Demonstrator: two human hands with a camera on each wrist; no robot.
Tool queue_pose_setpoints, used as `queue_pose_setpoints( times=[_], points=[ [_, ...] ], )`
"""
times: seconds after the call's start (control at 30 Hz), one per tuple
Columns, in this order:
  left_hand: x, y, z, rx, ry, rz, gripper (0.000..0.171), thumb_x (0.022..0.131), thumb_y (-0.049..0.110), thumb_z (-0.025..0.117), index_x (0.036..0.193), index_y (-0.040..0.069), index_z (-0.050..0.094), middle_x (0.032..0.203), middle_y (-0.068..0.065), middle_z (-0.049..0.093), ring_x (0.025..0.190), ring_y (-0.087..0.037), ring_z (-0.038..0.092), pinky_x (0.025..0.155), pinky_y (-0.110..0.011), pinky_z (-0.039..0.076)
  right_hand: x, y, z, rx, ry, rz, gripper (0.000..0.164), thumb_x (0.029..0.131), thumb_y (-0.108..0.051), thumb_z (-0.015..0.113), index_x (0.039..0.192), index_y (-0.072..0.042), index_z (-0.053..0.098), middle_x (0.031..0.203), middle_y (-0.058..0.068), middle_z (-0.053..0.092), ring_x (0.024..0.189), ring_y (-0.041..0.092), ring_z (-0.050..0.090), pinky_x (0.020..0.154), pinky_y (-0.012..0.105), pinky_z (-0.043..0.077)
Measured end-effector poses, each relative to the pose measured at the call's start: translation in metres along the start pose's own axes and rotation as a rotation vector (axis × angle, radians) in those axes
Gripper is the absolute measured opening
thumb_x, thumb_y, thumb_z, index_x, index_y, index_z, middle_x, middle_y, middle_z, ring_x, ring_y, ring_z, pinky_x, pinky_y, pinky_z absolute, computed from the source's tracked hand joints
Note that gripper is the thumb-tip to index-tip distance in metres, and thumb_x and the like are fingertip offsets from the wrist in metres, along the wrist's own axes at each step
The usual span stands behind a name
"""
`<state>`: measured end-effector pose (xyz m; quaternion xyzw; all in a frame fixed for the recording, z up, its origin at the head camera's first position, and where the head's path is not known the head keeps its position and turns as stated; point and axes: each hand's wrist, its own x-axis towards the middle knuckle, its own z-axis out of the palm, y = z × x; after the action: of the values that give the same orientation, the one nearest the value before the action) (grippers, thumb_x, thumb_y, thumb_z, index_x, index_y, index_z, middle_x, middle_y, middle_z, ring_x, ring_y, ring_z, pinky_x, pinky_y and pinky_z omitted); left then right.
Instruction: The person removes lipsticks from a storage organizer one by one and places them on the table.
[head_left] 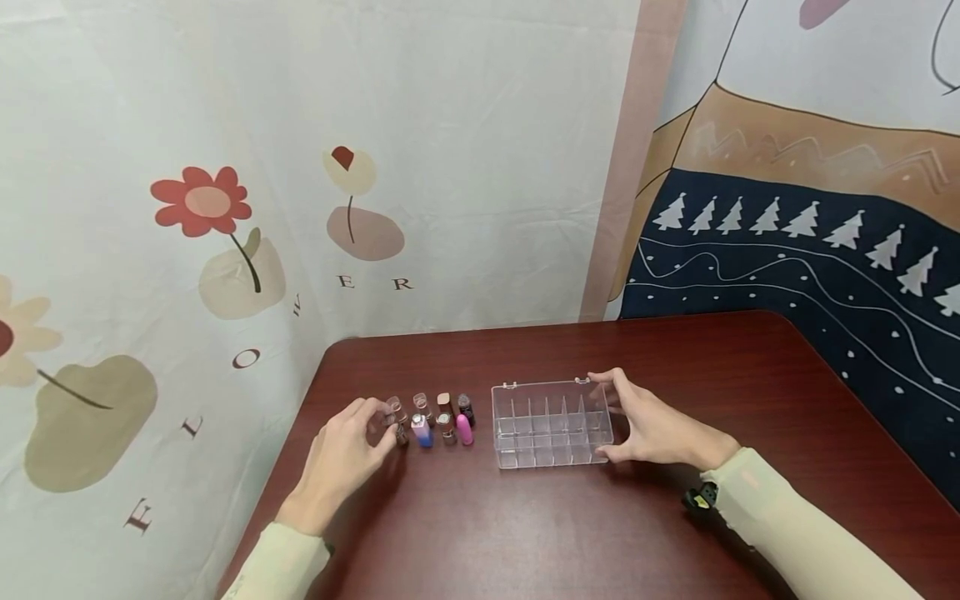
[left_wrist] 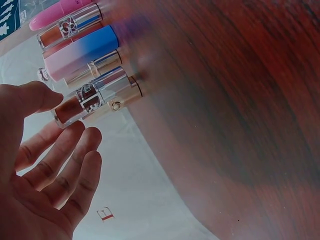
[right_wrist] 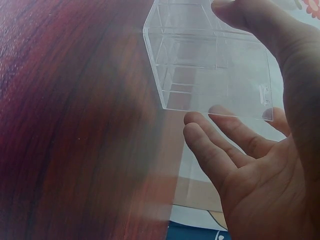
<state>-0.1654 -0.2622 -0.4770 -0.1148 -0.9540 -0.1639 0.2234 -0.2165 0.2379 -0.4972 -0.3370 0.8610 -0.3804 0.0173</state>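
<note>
At the left of the group, my left hand [head_left: 337,458] pinches a lipstick tube [left_wrist: 75,109] with a clear cap, thumb on one side and fingertips on the other. This tube stands upright on the table and is partly hidden by the hand in the head view. Beside it are a pink-to-blue lipstick [head_left: 422,432], another clear-capped tube [head_left: 447,428] and a bright pink tube [head_left: 465,430]. My right hand [head_left: 652,421] grips the right end of a clear divided box [head_left: 551,425], its thumb at the front edge and fingers at the back. Many small compartments show through the plastic.
Behind the front row stand more tubes, among them a dark one [head_left: 467,409] and a gold-capped one [head_left: 445,402]. All rest on a reddish-brown table [head_left: 555,533]. Printed cloths [head_left: 480,167] hang along its back and left edges.
</note>
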Motion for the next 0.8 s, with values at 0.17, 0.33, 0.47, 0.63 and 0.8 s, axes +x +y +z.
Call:
queue_pose_setpoints(
  times=[0.17,0.33,0.47,0.63,0.8],
  points=[
    [-0.0009,-0.0011,0.0011,0.002,-0.028,-0.014,0.02,0.091,0.013,0.093,0.104,0.016,0.078,0.091,0.0,0.072,0.075,-0.011,0.064,0.062,-0.035,0.054,0.0,0.0009,0.0005,-0.005,-0.006,0.01,0.108,0.08,-0.013,0.106,0.163,-0.002,0.038,0.147,0.024,0.071,0.132,0.039,0.079,0.111,0.055,0.066],
    [-0.0014,-0.0023,0.0029,-0.004,-0.056,-0.023,0.021,0.091,0.014,0.094,0.105,0.016,0.078,0.093,0.0,0.074,0.077,-0.013,0.069,0.062,-0.034,0.055,-0.0002,0.0012,0.0006,-0.007,-0.01,0.028,0.107,0.081,-0.015,0.107,0.163,-0.005,0.039,0.147,0.022,0.07,0.133,0.038,0.078,0.112,0.054,0.066],
    [-0.0013,-0.0026,0.0033,-0.005,-0.059,-0.026,0.022,0.091,0.014,0.095,0.105,0.016,0.079,0.093,0.0,0.075,0.078,-0.012,0.071,0.062,-0.034,0.055,-0.0004,0.0009,0.0007,-0.01,-0.011,0.032,0.107,0.081,-0.015,0.107,0.163,-0.005,0.039,0.146,0.022,0.071,0.132,0.037,0.078,0.112,0.054,0.066],
    [-0.0005,-0.0027,0.0023,-0.002,-0.066,-0.03,0.022,0.091,0.015,0.095,0.108,0.016,0.08,0.093,0.001,0.075,0.077,-0.011,0.068,0.061,-0.034,0.054,-0.0003,0.0008,0.0009,-0.01,-0.007,0.032,0.107,0.081,-0.015,0.107,0.163,-0.006,0.039,0.147,0.022,0.07,0.131,0.037,0.079,0.112,0.053,0.066],
    [0.0002,-0.0019,0.0,-0.008,-0.084,-0.046,0.023,0.092,0.017,0.094,0.111,0.017,0.081,0.093,0.001,0.076,0.078,-0.013,0.07,0.061,-0.036,0.055,-0.0003,0.0003,0.0011,-0.009,-0.007,0.033,0.107,0.081,-0.016,0.107,0.164,-0.006,0.039,0.146,0.022,0.071,0.132,0.037,0.079,0.112,0.053,0.066]
  ],
)
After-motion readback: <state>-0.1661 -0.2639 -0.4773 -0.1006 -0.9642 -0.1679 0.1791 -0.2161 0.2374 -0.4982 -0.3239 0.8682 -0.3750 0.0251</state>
